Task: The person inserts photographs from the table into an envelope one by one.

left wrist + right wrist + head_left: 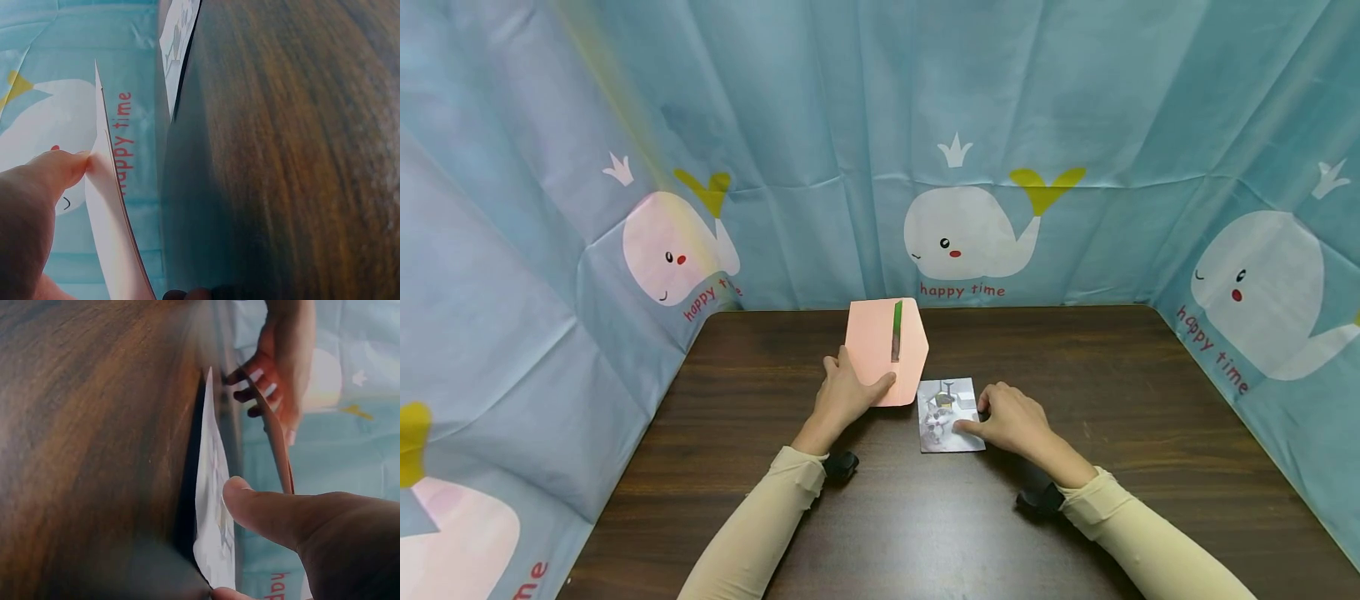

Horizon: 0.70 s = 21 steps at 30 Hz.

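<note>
My left hand (844,392) grips a pink envelope-like sheet (868,333) by its lower left, thumb on the front and fingers behind. One side of the sheet comes to a blunt point, and a narrow green and brown strip (897,332) runs down its face. In the right wrist view the sheet (279,453) appears edge-on, with fingers on its far side. My right hand (1017,419) pinches the right edge of a square card with a grey printed picture (942,425). Its thumb (240,494) lies on the card's face in the right wrist view. The card is close over the table.
The dark wood table (925,517) reaches to a blue curtain (820,100) printed with whales, which hangs behind and along both sides. A black strap (841,467) is on the left wrist and another black strap (1040,500) on the right.
</note>
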Each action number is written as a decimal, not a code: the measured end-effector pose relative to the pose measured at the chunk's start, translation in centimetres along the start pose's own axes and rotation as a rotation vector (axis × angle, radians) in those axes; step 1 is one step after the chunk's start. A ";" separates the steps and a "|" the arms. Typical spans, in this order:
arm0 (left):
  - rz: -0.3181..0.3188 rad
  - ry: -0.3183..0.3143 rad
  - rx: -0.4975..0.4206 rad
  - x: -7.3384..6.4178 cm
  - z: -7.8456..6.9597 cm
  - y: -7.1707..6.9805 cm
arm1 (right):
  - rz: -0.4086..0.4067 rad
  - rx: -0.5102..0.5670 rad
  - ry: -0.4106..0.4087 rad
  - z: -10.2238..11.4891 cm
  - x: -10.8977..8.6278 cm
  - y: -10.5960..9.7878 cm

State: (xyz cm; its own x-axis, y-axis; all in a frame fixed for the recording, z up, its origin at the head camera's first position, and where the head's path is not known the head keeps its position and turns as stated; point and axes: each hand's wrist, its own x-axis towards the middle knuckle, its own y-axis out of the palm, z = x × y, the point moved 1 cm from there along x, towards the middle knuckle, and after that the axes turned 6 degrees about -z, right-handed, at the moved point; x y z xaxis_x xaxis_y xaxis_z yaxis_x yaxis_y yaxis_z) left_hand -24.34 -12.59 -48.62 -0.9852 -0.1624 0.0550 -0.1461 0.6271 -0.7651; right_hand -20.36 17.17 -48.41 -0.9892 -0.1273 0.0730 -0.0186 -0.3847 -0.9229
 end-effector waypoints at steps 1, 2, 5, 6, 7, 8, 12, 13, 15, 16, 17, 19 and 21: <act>0.002 -0.005 -0.002 0.0 0.0 0.0 | -0.001 -0.006 -0.001 0.1 0.0 0.1; 0.002 -0.004 -0.004 0.0 -0.1 0.0 | -0.002 -0.012 -0.002 0.1 0.0 0.1; 0.002 -0.004 -0.004 -0.1 -0.1 -0.1 | -0.010 -0.027 -0.008 0.2 0.0 0.3; 0.000 -0.004 -0.004 -0.1 -0.2 -0.1 | -0.013 -0.031 -0.011 0.3 0.0 0.4; 0.000 -0.004 -0.003 -0.1 -0.1 -0.1 | -0.014 -0.033 -0.013 0.3 0.0 0.4; -0.001 -0.001 -0.002 -0.1 -0.1 -0.1 | -0.016 -0.036 -0.015 0.3 0.0 0.4; -0.005 0.002 -0.001 -0.1 -0.1 0.0 | -0.012 -0.036 -0.016 0.4 0.0 0.4; -0.006 0.003 -0.003 -0.1 -0.1 -0.1 | -0.009 -0.034 -0.014 0.5 0.0 0.4; -0.007 0.005 -0.004 -0.1 -0.1 -0.1 | -0.003 -0.030 -0.009 0.5 0.0 0.4; -0.008 0.006 -0.006 -0.1 -0.1 -0.1 | -0.001 -0.027 -0.007 0.5 0.1 0.4; -0.007 0.007 -0.007 -0.1 -0.1 -0.1 | 0.001 -0.024 -0.003 0.6 0.1 0.4; -0.006 0.006 -0.006 -0.1 0.0 -0.1 | 0.007 -0.021 0.003 0.6 0.1 0.4; -0.004 0.006 -0.006 0.0 0.0 -0.1 | 0.011 -0.017 0.009 0.6 0.1 0.4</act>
State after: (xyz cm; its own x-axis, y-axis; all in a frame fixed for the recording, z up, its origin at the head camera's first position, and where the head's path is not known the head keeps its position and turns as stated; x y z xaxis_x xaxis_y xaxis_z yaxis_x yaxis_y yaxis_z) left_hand -24.30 -12.61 -48.56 -0.9851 -0.1602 0.0625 -0.1509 0.6312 -0.7608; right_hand -20.38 16.42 -48.57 -0.9906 -0.1235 0.0591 -0.0096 -0.3676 -0.9299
